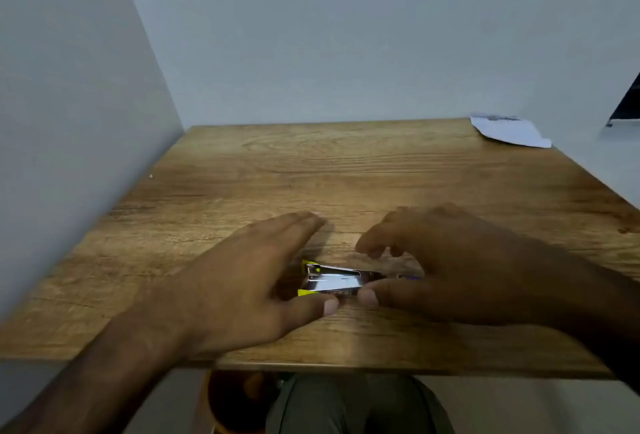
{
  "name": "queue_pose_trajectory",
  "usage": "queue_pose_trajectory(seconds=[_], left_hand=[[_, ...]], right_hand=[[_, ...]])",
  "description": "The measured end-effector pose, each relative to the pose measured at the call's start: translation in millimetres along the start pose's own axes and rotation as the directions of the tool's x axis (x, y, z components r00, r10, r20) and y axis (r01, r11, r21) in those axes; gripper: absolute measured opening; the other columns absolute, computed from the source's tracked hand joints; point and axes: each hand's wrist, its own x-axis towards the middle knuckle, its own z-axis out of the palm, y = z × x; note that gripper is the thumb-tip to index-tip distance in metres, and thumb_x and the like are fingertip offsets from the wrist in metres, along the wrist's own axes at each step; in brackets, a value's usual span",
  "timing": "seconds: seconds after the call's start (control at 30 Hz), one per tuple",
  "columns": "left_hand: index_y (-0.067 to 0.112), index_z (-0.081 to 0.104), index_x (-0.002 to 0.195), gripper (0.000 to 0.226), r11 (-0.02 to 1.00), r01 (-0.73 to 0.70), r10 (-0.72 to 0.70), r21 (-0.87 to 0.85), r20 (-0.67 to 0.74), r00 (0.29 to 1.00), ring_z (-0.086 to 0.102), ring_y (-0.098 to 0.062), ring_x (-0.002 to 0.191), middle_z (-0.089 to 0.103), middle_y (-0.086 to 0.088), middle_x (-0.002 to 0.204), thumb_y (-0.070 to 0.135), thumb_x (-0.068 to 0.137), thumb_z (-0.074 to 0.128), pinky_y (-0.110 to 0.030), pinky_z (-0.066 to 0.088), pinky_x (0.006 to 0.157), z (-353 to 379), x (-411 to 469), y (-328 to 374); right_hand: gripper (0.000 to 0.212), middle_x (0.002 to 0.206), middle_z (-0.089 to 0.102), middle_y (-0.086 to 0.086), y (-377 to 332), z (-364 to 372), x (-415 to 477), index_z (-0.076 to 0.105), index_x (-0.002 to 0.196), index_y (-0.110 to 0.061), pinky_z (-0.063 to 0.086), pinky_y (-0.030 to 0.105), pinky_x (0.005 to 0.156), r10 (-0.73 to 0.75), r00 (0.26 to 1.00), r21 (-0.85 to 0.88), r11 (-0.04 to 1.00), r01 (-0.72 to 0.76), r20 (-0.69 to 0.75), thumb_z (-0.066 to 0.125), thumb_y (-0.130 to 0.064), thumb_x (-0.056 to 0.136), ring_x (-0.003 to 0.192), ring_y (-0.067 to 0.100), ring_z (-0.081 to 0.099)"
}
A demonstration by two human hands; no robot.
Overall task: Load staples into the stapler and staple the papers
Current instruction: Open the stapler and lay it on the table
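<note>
stapler (334, 282) lies between both hands, spread fingers (372, 296) touching its sides.

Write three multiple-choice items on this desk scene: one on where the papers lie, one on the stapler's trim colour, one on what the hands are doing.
1. Where do the papers lie on the table?
A. Under the stapler
B. At the far right corner
C. At the near left edge

2. What colour is the trim on the metal stapler?
A. Yellow
B. Red
C. Green

3. What are the hands doing?
A. Both lifted off the table
B. One holds the papers
C. Both are at the stapler

Answers:
1 B, the white sheets sit at the far right corner, apart from the stapler.
2 A, yellow shows at the stapler's left end.
3 C, the left hand and right hand flank the stapler, thumbs at its near side.
</note>
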Motion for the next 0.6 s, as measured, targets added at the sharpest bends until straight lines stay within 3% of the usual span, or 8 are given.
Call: queue_pose_trajectory(seconds=[0.13,0.33,0.43,0.5,0.6], left_hand=[[0.036,0.060,0.132,0.061,0.997,-0.040,0.036,-0.065,-0.065,0.997,0.046,0.008,0.133,0.046,0.028,0.146,0.069,0.080,0.060,-0.021,0.043,0.110,13,4,-11],[0.029,0.075,0.109,0.036,0.927,-0.071,0.018,-0.368,-0.146,0.989,0.066,-0.013,0.114,0.066,0.011,0.117,0.032,0.076,0.089,-0.040,0.055,0.094,25,10,-19],[0.023,0.075,0.107,0.038,0.780,-0.048,-0.053,-0.624,-0.142,0.989,0.070,-0.027,0.089,0.071,-0.008,0.095,0.011,0.075,0.091,-0.046,0.060,0.083,21,13,-20],[0.021,0.074,0.113,0.045,0.661,-0.038,-0.076,-0.749,-0.117,0.990,0.070,-0.034,0.084,0.072,-0.017,0.094,0.003,0.075,0.088,-0.038,0.060,0.080,18,14,-19],[0.020,0.072,0.124,0.054,0.493,-0.030,-0.116,-0.870,-0.100,0.988,0.071,-0.041,0.086,0.073,-0.023,0.098,-0.002,0.076,0.084,-0.043,0.061,0.083,19,19,-20]], right_hand=[[0.047,0.106,0.058,-0.021,3,14,10,0.059,0.118,-0.043,0.053,0.033,0.080,-0.043,0.999,-0.005,0.999,0.044,0.018,0.051,-0.072,0.082,0.094,0.000,0.055],[0.036,0.093,0.059,-0.021,9,31,23,0.061,0.103,-0.042,0.048,0.024,0.069,-0.036,0.995,0.082,0.996,0.044,-0.094,0.061,-0.065,0.075,0.085,-0.002,0.055],[0.033,0.086,0.069,-0.020,16,29,30,0.064,0.096,-0.040,0.050,0.014,0.061,0.033,0.998,0.353,0.935,-0.011,-0.059,0.079,-0.052,0.069,0.077,-0.005,0.064],[0.032,0.085,0.074,-0.013,19,27,35,0.068,0.094,-0.034,0.056,0.019,0.060,0.013,1.000,0.563,0.826,-0.022,0.020,0.087,-0.038,0.069,0.070,0.002,0.069],[0.031,0.086,0.077,0.002,19,24,44,0.072,0.099,-0.027,0.061,0.039,0.066,-0.051,0.999,0.681,0.732,0.029,0.012,0.088,-0.027,0.073,0.073,0.019,0.074]])
